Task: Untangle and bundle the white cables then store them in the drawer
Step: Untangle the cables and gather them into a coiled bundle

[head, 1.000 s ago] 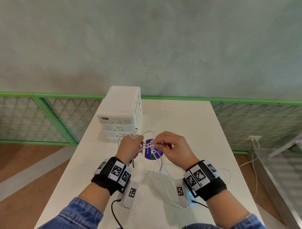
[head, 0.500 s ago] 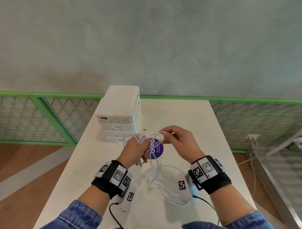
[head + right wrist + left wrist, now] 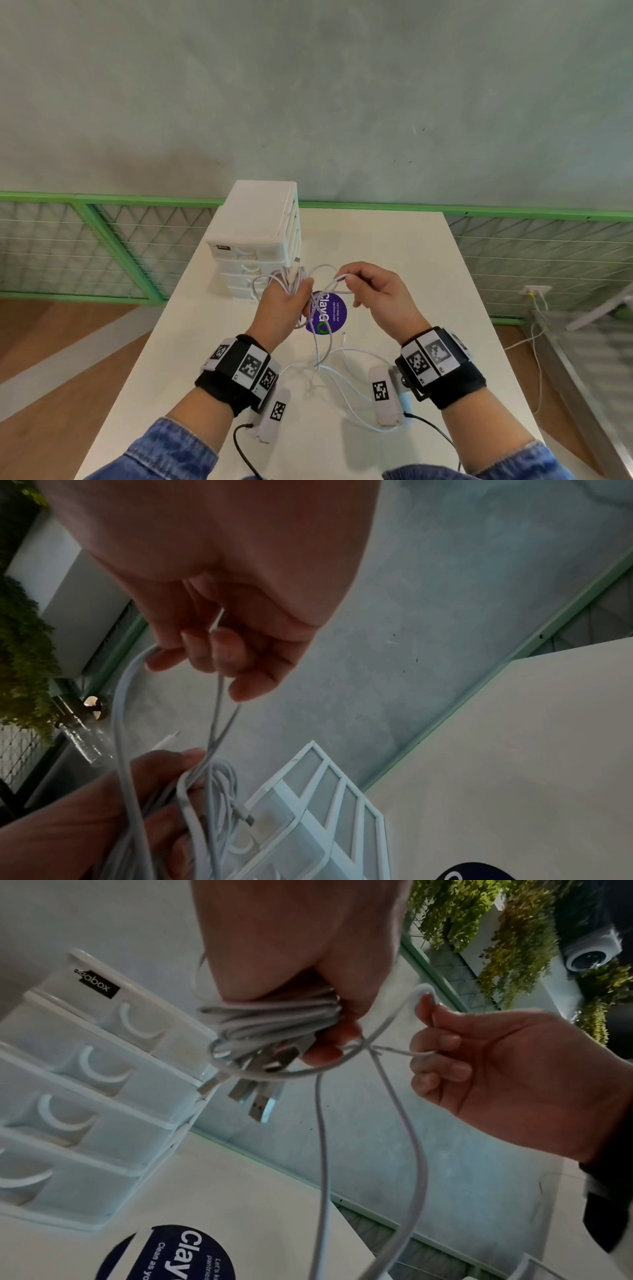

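Note:
My left hand [image 3: 287, 301] grips a coiled bundle of white cables [image 3: 270, 1015] above the table, with USB plugs [image 3: 257, 1096] hanging below the fist. My right hand [image 3: 370, 291] pinches a loose loop of white cable [image 3: 334, 279] just right of the bundle; in the right wrist view the strand [image 3: 120, 710] runs from its fingertips [image 3: 219, 656] down to the left hand [image 3: 103, 818]. Loose cable tails [image 3: 329, 363] trail down onto the table between my wrists. The white drawer unit [image 3: 257, 240] stands behind the left hand, all its drawers closed.
A round purple sticker [image 3: 327, 317] lies on the white table [image 3: 411, 267] under the hands. A green-framed mesh fence [image 3: 85, 246] runs behind the table below a grey wall. A wall socket with cords [image 3: 534, 291] sits at the right.
Both hands rose and drew apart. The right hand pulled a loop of cable out to the right of the bundle, and the left hand shifted nearer the drawer unit.

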`<state>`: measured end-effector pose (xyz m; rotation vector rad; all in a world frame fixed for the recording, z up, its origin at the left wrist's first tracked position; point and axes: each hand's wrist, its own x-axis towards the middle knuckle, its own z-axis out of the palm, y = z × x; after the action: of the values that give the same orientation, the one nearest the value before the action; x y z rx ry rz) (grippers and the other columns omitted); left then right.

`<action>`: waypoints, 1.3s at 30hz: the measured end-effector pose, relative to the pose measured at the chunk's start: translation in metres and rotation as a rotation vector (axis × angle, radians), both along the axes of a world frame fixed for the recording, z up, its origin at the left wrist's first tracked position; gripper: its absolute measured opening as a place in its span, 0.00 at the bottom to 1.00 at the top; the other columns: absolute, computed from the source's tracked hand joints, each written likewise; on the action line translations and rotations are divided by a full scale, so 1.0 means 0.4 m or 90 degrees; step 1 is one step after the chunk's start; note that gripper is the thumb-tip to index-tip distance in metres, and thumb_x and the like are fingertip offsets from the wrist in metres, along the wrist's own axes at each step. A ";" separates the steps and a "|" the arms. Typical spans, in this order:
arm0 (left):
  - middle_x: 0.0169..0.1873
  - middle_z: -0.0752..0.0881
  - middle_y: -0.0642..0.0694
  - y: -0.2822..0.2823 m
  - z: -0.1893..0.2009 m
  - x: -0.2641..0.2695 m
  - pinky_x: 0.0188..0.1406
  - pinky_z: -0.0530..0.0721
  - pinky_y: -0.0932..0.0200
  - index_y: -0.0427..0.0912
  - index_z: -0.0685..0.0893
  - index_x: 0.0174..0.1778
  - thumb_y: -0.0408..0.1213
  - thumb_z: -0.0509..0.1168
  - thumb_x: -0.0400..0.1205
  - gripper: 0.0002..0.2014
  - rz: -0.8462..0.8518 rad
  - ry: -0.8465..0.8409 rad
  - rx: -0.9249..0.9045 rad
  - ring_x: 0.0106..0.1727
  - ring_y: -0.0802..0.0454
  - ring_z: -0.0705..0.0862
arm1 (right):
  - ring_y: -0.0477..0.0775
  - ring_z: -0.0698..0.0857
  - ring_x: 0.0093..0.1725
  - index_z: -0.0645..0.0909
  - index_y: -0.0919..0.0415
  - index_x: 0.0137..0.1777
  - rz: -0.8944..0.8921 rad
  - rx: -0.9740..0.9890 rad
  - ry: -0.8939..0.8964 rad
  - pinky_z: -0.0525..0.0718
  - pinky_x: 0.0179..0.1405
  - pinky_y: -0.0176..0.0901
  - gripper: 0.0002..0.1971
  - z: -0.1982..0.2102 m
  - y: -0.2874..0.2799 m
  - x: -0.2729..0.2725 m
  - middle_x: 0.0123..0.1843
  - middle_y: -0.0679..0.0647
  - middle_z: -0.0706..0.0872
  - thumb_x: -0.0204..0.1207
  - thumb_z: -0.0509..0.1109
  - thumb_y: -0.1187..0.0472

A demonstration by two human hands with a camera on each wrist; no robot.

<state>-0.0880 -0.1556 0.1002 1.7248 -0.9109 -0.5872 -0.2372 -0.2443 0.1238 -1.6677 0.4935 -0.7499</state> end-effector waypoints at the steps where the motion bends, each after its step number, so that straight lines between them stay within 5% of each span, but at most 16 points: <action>1: 0.18 0.80 0.44 -0.001 0.001 -0.001 0.24 0.76 0.69 0.29 0.78 0.29 0.34 0.62 0.83 0.17 -0.005 0.001 0.009 0.20 0.55 0.78 | 0.36 0.80 0.31 0.83 0.60 0.45 0.004 0.002 0.002 0.74 0.32 0.24 0.10 0.002 0.000 -0.002 0.38 0.44 0.85 0.80 0.62 0.72; 7: 0.22 0.85 0.40 -0.004 0.017 -0.022 0.20 0.77 0.65 0.33 0.80 0.36 0.36 0.60 0.85 0.14 -0.085 0.124 0.074 0.19 0.52 0.82 | 0.36 0.80 0.30 0.84 0.63 0.48 -0.010 -0.016 0.013 0.75 0.34 0.24 0.08 -0.004 -0.002 0.000 0.34 0.37 0.86 0.80 0.63 0.70; 13: 0.18 0.79 0.42 -0.007 0.014 -0.031 0.18 0.72 0.61 0.36 0.81 0.33 0.43 0.60 0.82 0.16 -0.080 0.226 0.156 0.16 0.48 0.73 | 0.50 0.81 0.29 0.87 0.54 0.48 -0.099 0.018 0.037 0.83 0.37 0.39 0.08 -0.044 -0.014 0.007 0.30 0.52 0.83 0.79 0.66 0.64; 18: 0.14 0.69 0.46 -0.005 0.030 -0.022 0.14 0.62 0.67 0.39 0.77 0.32 0.37 0.60 0.81 0.12 -0.059 0.247 0.162 0.14 0.53 0.64 | 0.43 0.84 0.37 0.86 0.53 0.45 -0.094 -0.038 0.042 0.82 0.44 0.31 0.10 -0.044 -0.018 -0.006 0.43 0.52 0.86 0.78 0.66 0.68; 21: 0.13 0.69 0.49 -0.001 0.024 -0.018 0.14 0.61 0.68 0.38 0.76 0.31 0.34 0.61 0.80 0.11 -0.034 0.232 0.141 0.13 0.55 0.64 | 0.40 0.82 0.35 0.87 0.59 0.44 -0.081 -0.009 0.059 0.79 0.41 0.30 0.08 -0.033 -0.020 -0.016 0.37 0.47 0.84 0.79 0.66 0.64; 25: 0.13 0.72 0.51 -0.007 0.010 -0.003 0.17 0.66 0.65 0.40 0.74 0.25 0.31 0.64 0.77 0.13 0.046 0.123 0.130 0.13 0.57 0.69 | 0.39 0.79 0.22 0.85 0.48 0.50 -0.109 -0.057 0.307 0.74 0.31 0.33 0.09 -0.041 -0.037 -0.025 0.20 0.47 0.81 0.73 0.72 0.47; 27: 0.15 0.73 0.50 -0.009 0.009 -0.003 0.24 0.70 0.60 0.40 0.74 0.25 0.33 0.65 0.75 0.12 0.047 0.073 0.120 0.18 0.53 0.72 | 0.38 0.79 0.21 0.83 0.40 0.56 -0.060 -0.142 0.469 0.73 0.29 0.34 0.13 -0.062 -0.036 -0.024 0.17 0.46 0.80 0.71 0.72 0.43; 29: 0.18 0.74 0.49 -0.010 0.010 -0.006 0.29 0.72 0.55 0.41 0.73 0.26 0.38 0.65 0.72 0.11 0.041 0.045 0.116 0.23 0.48 0.74 | 0.39 0.79 0.21 0.86 0.42 0.51 -0.073 -0.171 0.513 0.73 0.28 0.35 0.10 -0.077 -0.032 -0.018 0.17 0.44 0.79 0.73 0.70 0.44; 31: 0.21 0.75 0.48 -0.011 0.008 -0.005 0.31 0.74 0.54 0.41 0.72 0.28 0.38 0.65 0.72 0.10 0.042 0.025 0.118 0.25 0.47 0.75 | 0.38 0.79 0.20 0.88 0.48 0.44 -0.150 -0.091 0.436 0.76 0.30 0.36 0.07 -0.088 -0.040 -0.020 0.19 0.45 0.82 0.75 0.70 0.49; 35: 0.26 0.79 0.42 -0.006 -0.009 0.021 0.32 0.75 0.55 0.39 0.75 0.30 0.38 0.65 0.75 0.10 0.058 -0.047 0.158 0.29 0.43 0.78 | 0.48 0.79 0.19 0.87 0.60 0.46 -0.336 0.266 0.141 0.84 0.28 0.42 0.05 -0.090 -0.070 -0.046 0.17 0.51 0.82 0.74 0.73 0.60; 37: 0.29 0.81 0.38 -0.002 -0.017 0.036 0.33 0.76 0.55 0.35 0.77 0.33 0.39 0.65 0.75 0.11 0.082 -0.066 0.172 0.33 0.39 0.80 | 0.49 0.75 0.17 0.85 0.61 0.45 -0.408 0.350 0.097 0.83 0.28 0.43 0.03 -0.096 -0.081 -0.062 0.15 0.49 0.75 0.72 0.74 0.64; 39: 0.30 0.80 0.37 0.000 -0.020 0.044 0.32 0.74 0.54 0.34 0.76 0.33 0.40 0.65 0.76 0.12 0.101 -0.076 0.182 0.33 0.39 0.79 | 0.50 0.74 0.23 0.85 0.61 0.46 -0.447 0.339 0.151 0.82 0.30 0.46 0.06 -0.114 -0.095 -0.071 0.24 0.52 0.78 0.70 0.70 0.68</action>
<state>-0.0703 -0.1557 0.0923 2.0877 -0.7904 -0.5327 -0.2657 -0.2822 0.0780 -1.0685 1.3625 -0.8209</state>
